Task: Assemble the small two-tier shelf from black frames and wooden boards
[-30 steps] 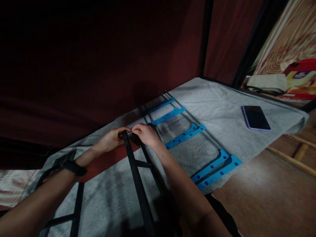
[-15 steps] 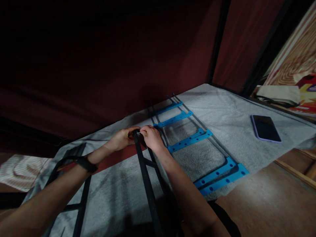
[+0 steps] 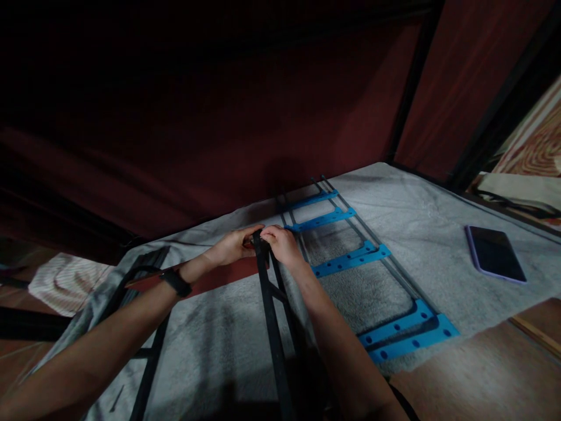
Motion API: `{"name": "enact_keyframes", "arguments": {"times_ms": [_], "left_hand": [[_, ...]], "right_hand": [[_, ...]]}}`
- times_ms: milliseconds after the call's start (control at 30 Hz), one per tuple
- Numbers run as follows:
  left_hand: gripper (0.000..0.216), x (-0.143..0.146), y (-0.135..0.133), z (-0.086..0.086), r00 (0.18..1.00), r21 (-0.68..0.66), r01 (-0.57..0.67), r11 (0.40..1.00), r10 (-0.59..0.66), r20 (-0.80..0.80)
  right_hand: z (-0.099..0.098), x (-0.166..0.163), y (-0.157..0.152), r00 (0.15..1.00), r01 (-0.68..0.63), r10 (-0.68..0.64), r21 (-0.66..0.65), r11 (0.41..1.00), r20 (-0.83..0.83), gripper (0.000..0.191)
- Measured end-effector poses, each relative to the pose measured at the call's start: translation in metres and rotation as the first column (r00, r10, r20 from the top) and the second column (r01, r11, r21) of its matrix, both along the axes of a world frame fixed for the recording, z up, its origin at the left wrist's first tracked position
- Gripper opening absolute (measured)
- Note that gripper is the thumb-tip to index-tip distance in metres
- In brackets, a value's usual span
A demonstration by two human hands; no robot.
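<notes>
Left hand (image 3: 232, 250) and right hand (image 3: 284, 245) pinch the far tip of a black metal ladder-frame (image 3: 272, 327). Its length runs back toward the wearer.

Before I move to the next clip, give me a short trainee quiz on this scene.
1. True or false: the left hand and right hand both pinch the far end of the black frame.
2. Where does the phone lie? A) on the grey cloth, right of the blue strips; B) across the black frame; C) on the floor.
3. Fill in: the wristband sits on the ___ arm.
Key: 1 true; 2 A; 3 left.
</notes>
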State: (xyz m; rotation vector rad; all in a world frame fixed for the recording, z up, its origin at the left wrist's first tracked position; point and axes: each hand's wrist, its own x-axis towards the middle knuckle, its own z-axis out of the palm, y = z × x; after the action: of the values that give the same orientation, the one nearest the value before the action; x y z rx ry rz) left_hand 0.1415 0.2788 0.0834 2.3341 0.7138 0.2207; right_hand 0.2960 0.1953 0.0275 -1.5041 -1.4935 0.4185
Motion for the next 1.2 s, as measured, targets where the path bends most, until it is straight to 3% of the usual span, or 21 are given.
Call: {"name": "enact_keyframes", "arguments": {"times_ms": [100, 200, 733, 1067, 1200], "left_hand": [[0.082, -0.004, 0.007, -0.002, 0.998, -0.093, 0.054, 0.994, -0.057, -0.024], [0.082, -0.005, 0.010, -0.003, 1.000, -0.129, 0.022, 0.991, -0.024, -0.016], [0.081, -0.003, 0.008, -0.007, 0.994, 0.033, 0.022, 0.999, -0.018, -0.104], [0.076, -0.003, 0.010, -0.011, 0.998, -0.044, 0.026, 0.999, -0.028, -0.049], [0.077, -0.003, 0.009, -0.010, 0.999, -0.013, 0.021, 1.000, -0.021, -0.035]], "right_hand": [[0.000, 0.001, 0.000, 0.999, -0.018, 0.018, 0.024, 1.000, -0.030, 0.020], [0.001, 0.000, 0.001, 0.993, -0.039, 0.043, 0.037, 0.999, -0.111, 0.018], [-0.022, -0.008, 0.011, 0.919, 0.029, -0.006, 0.052, 0.998, -0.395, 0.017], [-0.007, -0.004, 0.002, 0.960, -0.016, 0.019, 0.011, 1.000, -0.279, 0.017], [-0.005, -0.005, 0.002, 0.971, -0.012, 0.019, 0.027, 1.000, -0.238, 0.019]]}}
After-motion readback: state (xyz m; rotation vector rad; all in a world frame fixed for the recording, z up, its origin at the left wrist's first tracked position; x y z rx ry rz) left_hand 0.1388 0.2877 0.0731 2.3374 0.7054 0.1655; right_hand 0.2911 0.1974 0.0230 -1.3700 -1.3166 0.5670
